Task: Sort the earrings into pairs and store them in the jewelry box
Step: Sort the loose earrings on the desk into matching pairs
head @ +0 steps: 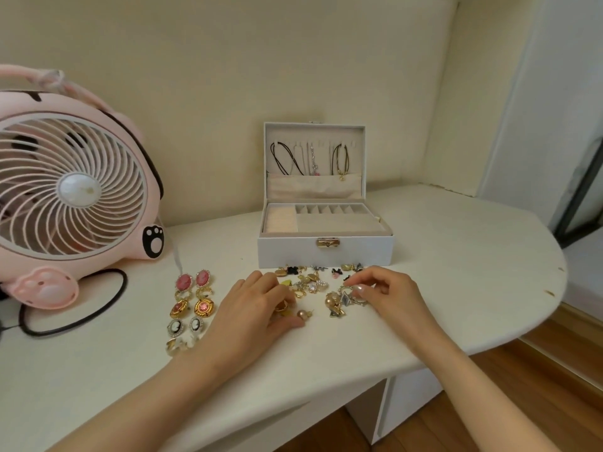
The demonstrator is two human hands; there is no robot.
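— Where are the earrings?
— We find the loose earrings [310, 283] on the desk [456, 256] between the hands, just before the open jewelry box [326, 252]. Left hand [257, 308] fingers curl round a gold earring [281, 306]; right hand [388, 295] fingers pinch a silver piece [350, 290].
— Box contents?
— Necklaces [310, 158] hang in its lid. Sorted pairs [191, 301] lie in two columns running toward the wall.

Your white rectangular jewelry box [326, 252] stands toward the back edge of the bench [456, 272]; loose metal earrings [313, 283] before it, paired earrings [192, 305] left of those, pink round fan [75, 190] leftmost.
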